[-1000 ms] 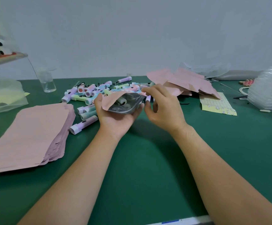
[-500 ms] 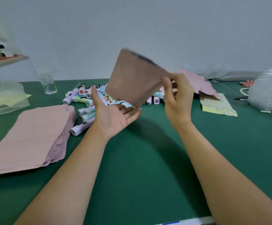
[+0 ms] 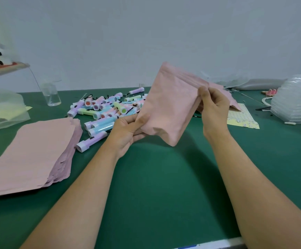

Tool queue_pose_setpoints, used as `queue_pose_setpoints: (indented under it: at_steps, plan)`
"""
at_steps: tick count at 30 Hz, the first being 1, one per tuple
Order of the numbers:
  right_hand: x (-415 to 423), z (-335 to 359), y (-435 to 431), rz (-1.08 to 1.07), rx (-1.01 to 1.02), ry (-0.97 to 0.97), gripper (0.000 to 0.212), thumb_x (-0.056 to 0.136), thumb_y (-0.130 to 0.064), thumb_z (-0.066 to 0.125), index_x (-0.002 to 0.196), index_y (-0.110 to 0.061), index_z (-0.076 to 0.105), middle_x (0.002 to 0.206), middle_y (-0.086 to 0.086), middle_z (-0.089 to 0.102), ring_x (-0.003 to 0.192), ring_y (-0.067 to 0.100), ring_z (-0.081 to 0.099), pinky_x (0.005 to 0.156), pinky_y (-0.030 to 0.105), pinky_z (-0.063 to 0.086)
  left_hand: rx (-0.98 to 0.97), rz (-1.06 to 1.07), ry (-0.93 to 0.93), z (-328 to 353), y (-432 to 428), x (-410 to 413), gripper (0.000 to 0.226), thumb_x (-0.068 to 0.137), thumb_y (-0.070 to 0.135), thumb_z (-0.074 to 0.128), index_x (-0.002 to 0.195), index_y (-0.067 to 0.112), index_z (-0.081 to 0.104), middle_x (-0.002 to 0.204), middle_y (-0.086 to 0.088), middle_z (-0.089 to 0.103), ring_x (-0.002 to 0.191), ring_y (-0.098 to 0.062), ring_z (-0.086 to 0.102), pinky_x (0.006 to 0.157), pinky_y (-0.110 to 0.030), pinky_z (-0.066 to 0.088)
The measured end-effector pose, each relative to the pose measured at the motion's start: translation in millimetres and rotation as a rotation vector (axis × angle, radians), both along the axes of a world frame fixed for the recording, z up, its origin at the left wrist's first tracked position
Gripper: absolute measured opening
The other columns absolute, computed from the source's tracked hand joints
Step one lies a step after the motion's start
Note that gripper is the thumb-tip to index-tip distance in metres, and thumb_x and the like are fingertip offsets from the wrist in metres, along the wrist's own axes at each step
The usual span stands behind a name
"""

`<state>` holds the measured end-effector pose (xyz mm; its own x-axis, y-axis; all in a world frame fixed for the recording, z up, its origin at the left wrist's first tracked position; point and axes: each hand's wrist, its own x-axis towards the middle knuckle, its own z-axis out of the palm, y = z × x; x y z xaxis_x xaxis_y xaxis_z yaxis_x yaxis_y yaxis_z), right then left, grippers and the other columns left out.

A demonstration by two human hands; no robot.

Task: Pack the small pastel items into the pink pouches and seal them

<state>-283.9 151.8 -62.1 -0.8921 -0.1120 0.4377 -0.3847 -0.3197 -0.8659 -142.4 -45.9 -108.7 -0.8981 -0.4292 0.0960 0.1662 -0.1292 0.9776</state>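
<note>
Hands: both hold one pink pouch, raised clear of the bench and tilted, mouth up and away.
Left hand: curls round the pouch's lower corner, thumb on the front face, fingers beneath; probably props the weight and lets the contents drop to the bottom.
Right hand: pinches the right end of the top strip between thumb and fingers; seemingly set to press the closure along the mouth.
Step in hand: sealing, most likely; slight bulge low in the pouch, contents hidden.
Clear bag: slumped at the far left edge, yellowish inside; contents not clear enough to name.
Empty pouch stack: flat pink pile on the left, near the left forearm; apparently the supply, kept within easy reach.
Clear bottle: upright behind the stack, near the wall; purpose unknown.
Pastel items: loose heap of small torch-like tubes in lilac, blue, green and pink, just beyond the left hand; heaped close, presumably for a quick pick.
Pink pouch pile: behind the right hand, mostly hidden; probably the finished lot, kept on the opposite side from the empties.
Patterned sheet: yellow, flat on the bench beside that pile; print too small to read.
Clear trays: stacked at the far right, apart from the work.
Writing: none legible anywhere; pouch face plain, no brand or label in sight.
</note>
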Motion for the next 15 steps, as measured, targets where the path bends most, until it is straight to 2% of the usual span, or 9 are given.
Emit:
queue_pose_setpoints:
  at_steps: [2, 5, 7, 9, 11, 15]
  plan:
    - [-1.8, -1.8, -0.3, -0.003, 0.008, -0.005, 0.023, 0.103, -0.023, 0.062, 0.088, -0.006, 0.064, 0.069, -0.003, 0.055, 0.064, 0.012, 0.049, 0.061, 0.027, 0.048, -0.082, 0.024, -0.005, -2.1, 0.2, 0.1, 0.036, 0.070, 0.052, 0.087, 0.094, 0.024, 0.086, 0.107, -0.009, 0.081, 0.091, -0.019, 0.080, 0.071, -0.025, 0.062]
    - [-7.6, -5.1, 0.1, -0.002, 0.063, -0.032, 0.026, 0.103, -0.021, 0.062, 0.082, -0.006, 0.062, 0.062, -0.004, 0.054, 0.058, 0.011, 0.049, 0.057, 0.025, 0.049, -0.140, 0.022, 0.010, -2.5, -4.0, 2.6, 0.045, 0.069, 0.056, 0.089, 0.102, 0.026, 0.085, 0.110, -0.008, 0.081, 0.095, -0.022, 0.079, 0.075, -0.030, 0.064]
    - [-13.1, -10.5, 0.6, 0.047, 0.119, -0.099, 0.027, 0.103, -0.020, 0.062, 0.080, -0.005, 0.060, 0.069, 0.003, 0.055, 0.060, 0.014, 0.050, 0.058, 0.027, 0.050, -0.114, -0.030, 0.000, -1.7, -6.4, 3.4, 0.047, 0.073, 0.055, 0.090, 0.110, 0.027, 0.083, 0.116, -0.007, 0.080, 0.099, -0.021, 0.078, 0.075, -0.032, 0.064]
    - [-18.5, -17.3, 1.3, 0.113, 0.208, -0.200, 0.025, 0.102, -0.021, 0.063, 0.084, -0.004, 0.063, 0.079, 0.009, 0.060, 0.069, 0.019, 0.057, 0.066, 0.031, 0.054, -0.096, -0.043, -0.040, -0.1, -5.2, 1.8, 0.044, 0.077, 0.061, 0.085, 0.111, 0.033, 0.082, 0.119, -0.003, 0.079, 0.105, -0.019, 0.077, 0.081, -0.032, 0.062]
    - [-18.2, -24.1, -2.3, 0.193, 0.290, -0.278, 0.022, 0.102, -0.020, 0.065, 0.088, -0.005, 0.071, 0.082, 0.006, 0.071, 0.075, 0.020, 0.065, 0.070, 0.033, 0.059, -0.063, 0.006, -0.077, 1.6, -3.7, -0.6, 0.048, 0.076, 0.067, 0.081, 0.109, 0.033, 0.082, 0.118, -0.002, 0.079, 0.106, -0.018, 0.077, 0.086, -0.034, 0.058]
    - [-7.3, -34.7, -19.7, 0.249, 0.499, -0.239, 0.029, 0.102, -0.025, 0.065, 0.096, 0.003, 0.073, 0.101, 0.021, 0.075, 0.083, 0.024, 0.066, 0.092, 0.050, 0.057, -0.084, 0.039, -0.112, -1.0, -5.2, -4.6, 0.046, 0.086, 0.060, 0.080, 0.100, 0.016, 0.082, 0.106, -0.008, 0.081, 0.092, -0.024, 0.079, 0.072, -0.029, 0.062]
